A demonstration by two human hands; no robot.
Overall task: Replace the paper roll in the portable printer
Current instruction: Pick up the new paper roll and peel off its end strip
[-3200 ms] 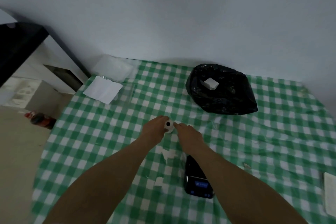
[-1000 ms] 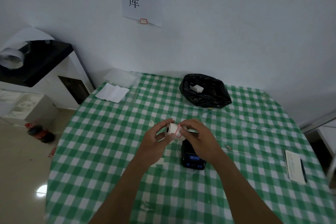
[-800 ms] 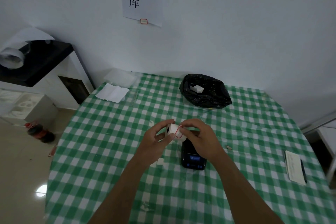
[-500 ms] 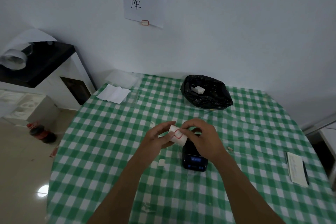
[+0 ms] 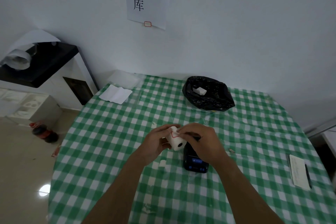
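Observation:
A white paper roll with a red-edged label and a dark core hole is held above the table, its core end turned toward me. My left hand grips it from the left. My right hand pinches its upper right side at the label. Under my right hand lies the black portable printer on the green checked tablecloth; its far half is hidden by the hand.
A black plastic bag with a small white piece in it sits at the back. Folded white paper lies at the back left. A notepad with a pen is at the right edge. Small paper scraps lie near the printer.
The roll has been turned in my hands, so its core hole now faces me and lower right instead of left. Both hands stayed above the printer.

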